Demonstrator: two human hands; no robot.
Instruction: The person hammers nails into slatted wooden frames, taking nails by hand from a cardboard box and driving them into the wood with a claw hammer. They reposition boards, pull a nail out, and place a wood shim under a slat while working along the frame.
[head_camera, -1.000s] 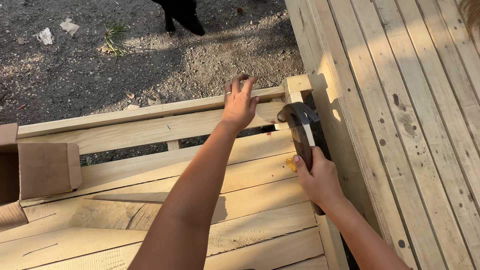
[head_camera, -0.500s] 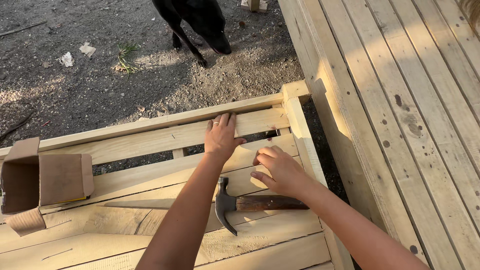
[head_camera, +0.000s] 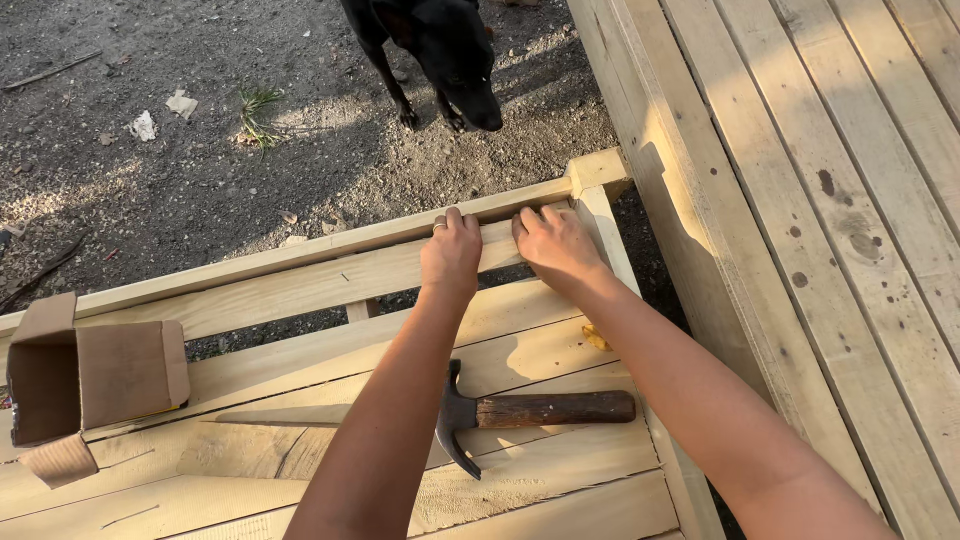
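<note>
Both hands lie flat on a slat near the pallet's (head_camera: 600, 170) far right corner: left hand (head_camera: 452, 252) and right hand (head_camera: 556, 245) side by side on the slat (head_camera: 300, 285), grip loose, fingers over its far edge. A hammer (head_camera: 530, 412) lies on boards behind them.

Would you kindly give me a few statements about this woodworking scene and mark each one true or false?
1. Both hands rest on the top slat of the wooden frame. True: left hand and right hand lie side by side.
2. The right hand grips the hammer. False: it lies loose on the boards.
3. A black dog stands on the dirt beyond the frame. True.
4. The cardboard box is taped closed. False: its flaps are open.
</note>
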